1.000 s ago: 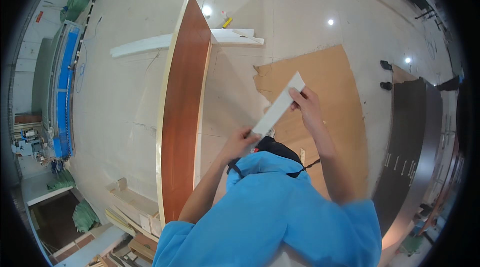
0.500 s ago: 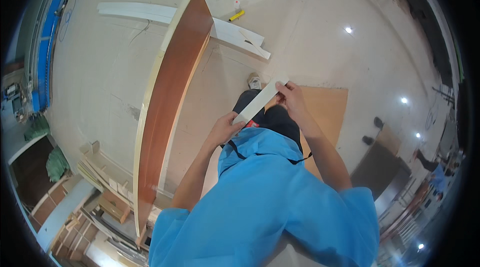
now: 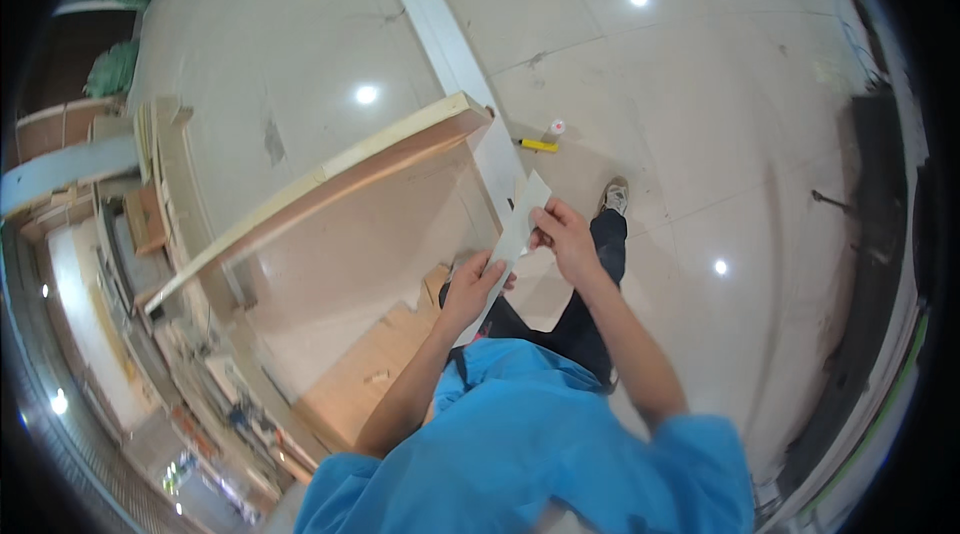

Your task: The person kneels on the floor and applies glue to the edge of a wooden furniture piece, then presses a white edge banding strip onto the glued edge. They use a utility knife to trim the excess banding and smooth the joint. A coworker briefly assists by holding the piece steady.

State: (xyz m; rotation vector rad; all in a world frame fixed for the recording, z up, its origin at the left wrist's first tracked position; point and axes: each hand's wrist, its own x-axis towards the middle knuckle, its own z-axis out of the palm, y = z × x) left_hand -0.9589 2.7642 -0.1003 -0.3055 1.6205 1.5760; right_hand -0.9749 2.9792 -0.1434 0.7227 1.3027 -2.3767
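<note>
A thin, flat white strip slants in front of my body, its upper end pointing away from me. My left hand grips it around the middle, thumb on top and fingertips showing past the far edge. Close to its upper end, my right hand pinches the right edge between thumb and curled fingers. The strip's lower end runs down to my blue clothing. Beyond it, a long pale-edged panel stands on its edge, with its far right corner by a long white board on the floor.
A yellow-handled tool and a small white round object lie on the tiled floor past my hands. Brown cardboard is spread at my left. Wooden pieces and frames crowd the far left; a dark long structure runs along the right.
My view and body have turned to the left, so the panel now lies more crosswise. My left hand has shifted from the strip's lower end toward its middle. Both hands still hold it.
</note>
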